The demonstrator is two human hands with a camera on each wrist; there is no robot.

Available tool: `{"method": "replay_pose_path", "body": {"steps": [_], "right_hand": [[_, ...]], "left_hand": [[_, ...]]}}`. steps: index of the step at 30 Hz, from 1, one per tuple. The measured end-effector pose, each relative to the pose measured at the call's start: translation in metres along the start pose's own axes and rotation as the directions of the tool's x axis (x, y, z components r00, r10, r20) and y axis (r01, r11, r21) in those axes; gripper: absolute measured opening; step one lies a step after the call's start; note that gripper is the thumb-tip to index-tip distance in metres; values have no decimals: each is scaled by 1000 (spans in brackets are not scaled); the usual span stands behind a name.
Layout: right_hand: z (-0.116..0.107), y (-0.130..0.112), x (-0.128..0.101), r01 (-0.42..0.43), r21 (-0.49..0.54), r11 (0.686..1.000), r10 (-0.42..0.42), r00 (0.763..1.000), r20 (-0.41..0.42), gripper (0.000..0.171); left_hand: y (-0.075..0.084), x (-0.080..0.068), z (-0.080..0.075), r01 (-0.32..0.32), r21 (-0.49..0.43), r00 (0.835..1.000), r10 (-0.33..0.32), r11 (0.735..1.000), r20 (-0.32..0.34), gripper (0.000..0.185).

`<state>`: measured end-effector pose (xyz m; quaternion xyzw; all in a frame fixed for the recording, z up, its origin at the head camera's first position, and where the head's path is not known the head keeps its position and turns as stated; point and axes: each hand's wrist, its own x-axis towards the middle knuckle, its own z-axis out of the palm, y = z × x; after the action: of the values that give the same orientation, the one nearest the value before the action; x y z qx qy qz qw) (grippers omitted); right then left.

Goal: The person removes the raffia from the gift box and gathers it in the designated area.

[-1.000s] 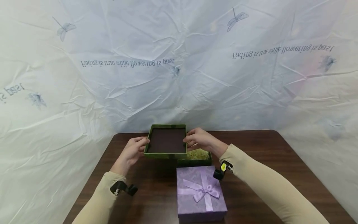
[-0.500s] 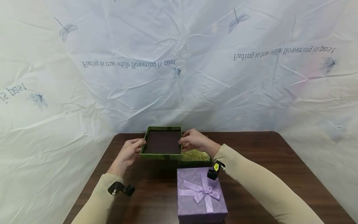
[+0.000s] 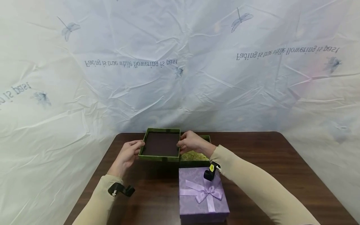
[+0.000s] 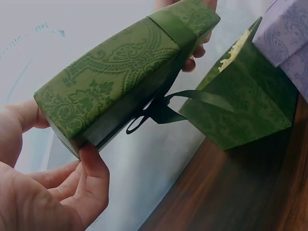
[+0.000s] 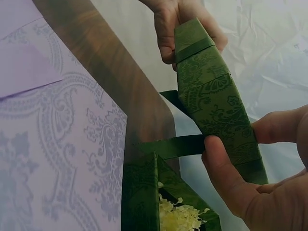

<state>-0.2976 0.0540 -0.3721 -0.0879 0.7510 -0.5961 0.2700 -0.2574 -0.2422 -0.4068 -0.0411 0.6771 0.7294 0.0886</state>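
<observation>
over dark wood table (image 3: 253, 150): left hand (image 3: 126, 154) and right hand (image 3: 191, 143) each pinch opposite edges of upturned green lid (image 3: 161, 144), beside open green box (image 3: 197, 157), purple box (image 3: 202, 193) nearer.

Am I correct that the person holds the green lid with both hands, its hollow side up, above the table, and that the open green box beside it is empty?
Not quite: the open green box is not empty. The head view shows pale shredded filling inside it, as does the right wrist view. The rest holds: left hand and right hand hold the green lid, hollow side up, above the table.
</observation>
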Motion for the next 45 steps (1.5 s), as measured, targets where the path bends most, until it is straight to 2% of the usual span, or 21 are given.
{"method": "replay_pose_path", "body": {"steps": [3, 12, 16, 24, 28, 31, 37, 42, 45], "right_hand": [[2, 1, 5, 3, -27, 1000, -3, 1000, 9, 62], [10, 3, 10, -2, -104, 995, 5, 1000, 24, 54], [14, 2, 13, 0, -125, 992, 4, 999, 34, 43], [24, 6, 25, 10, -162, 987, -3, 999, 43, 8], [28, 8, 31, 2, -180, 984, 8, 998, 55, 18], [31, 8, 34, -9, -199, 980, 20, 998, 54, 25], [37, 7, 39, -3, -227, 974, 18, 998, 64, 38], [44, 10, 41, -8, -242, 970, 26, 997, 73, 28], [47, 13, 40, -8, -275, 962, 29, 997, 74, 30]], "left_hand": [[-7, 6, -6, -6, 16, 1000, 6, 1000, -21, 48], [-16, 5, -13, -4, 57, 1000, 5, 998, -20, 50], [-18, 6, -17, 3, 70, 999, -1, 998, -33, 50], [-23, 5, -26, 9, 110, 998, -2, 994, -63, 49], [-26, 3, -31, 12, 109, 998, -6, 994, -56, 52], [-28, 2, -34, 43, 109, 998, -39, 993, -45, 55], [-29, 2, -40, 90, 185, 996, -82, 979, -46, 57], [-30, 1, -46, 105, 213, 994, -101, 971, -31, 54], [-32, 1, -48, 97, 238, 995, -99, 966, -4, 56]]}}
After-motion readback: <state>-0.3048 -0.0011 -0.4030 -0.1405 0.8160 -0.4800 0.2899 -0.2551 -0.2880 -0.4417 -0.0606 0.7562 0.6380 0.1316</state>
